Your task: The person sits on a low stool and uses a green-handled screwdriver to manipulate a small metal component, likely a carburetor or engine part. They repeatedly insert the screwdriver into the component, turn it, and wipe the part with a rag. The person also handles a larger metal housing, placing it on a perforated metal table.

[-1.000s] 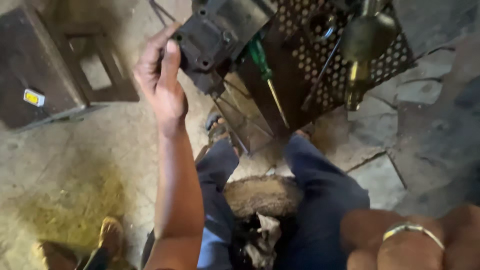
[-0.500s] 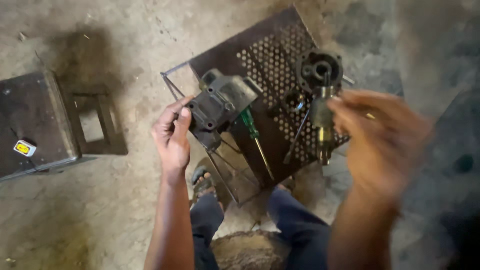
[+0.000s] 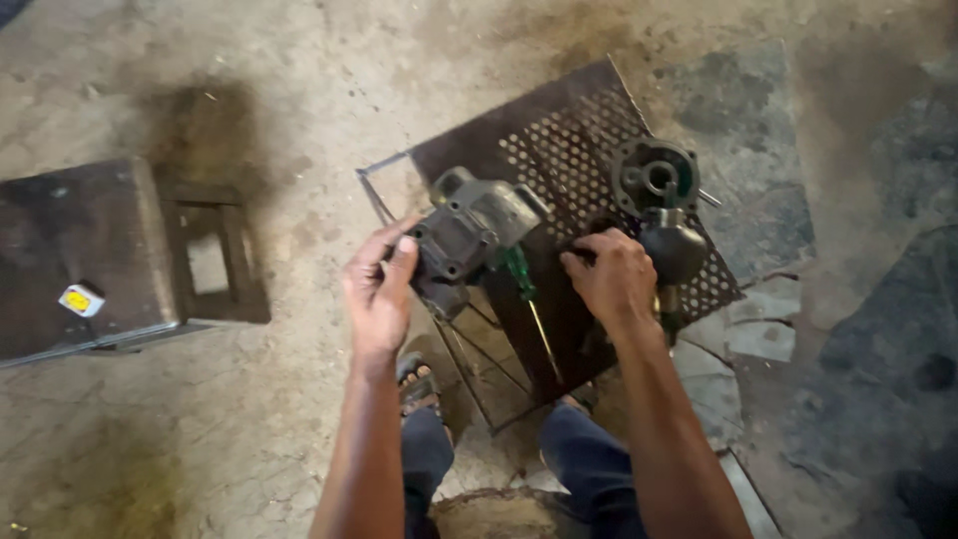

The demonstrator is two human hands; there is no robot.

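Left hand (image 3: 379,289) closed around the near end of a grey metal housing (image 3: 469,232), thumb on top, fingers curled beneath; housing held just above the left edge of a perforated metal stand (image 3: 559,160). Right hand (image 3: 611,281) lowered over the stand, fingers bent down toward the plate beside a dark round part (image 3: 675,250); whether anything is pinched beneath the fingers cannot be told. Green-handled screwdriver (image 3: 521,279) lying on the stand between the two hands, handle near the housing, shaft pointing toward the knees. Round flanged casting (image 3: 654,177) resting at the far right of the stand, just behind the dark round part. Stand set on a stained concrete floor (image 3: 279,90), wire legs visible at its near left side. Dark metal box (image 3: 80,250) well apart to the left, with an open square frame (image 3: 212,262) touching its right side and a small yellow tag (image 3: 80,299) on its near corner. Sandalled foot (image 3: 417,381) visible below the left wrist.
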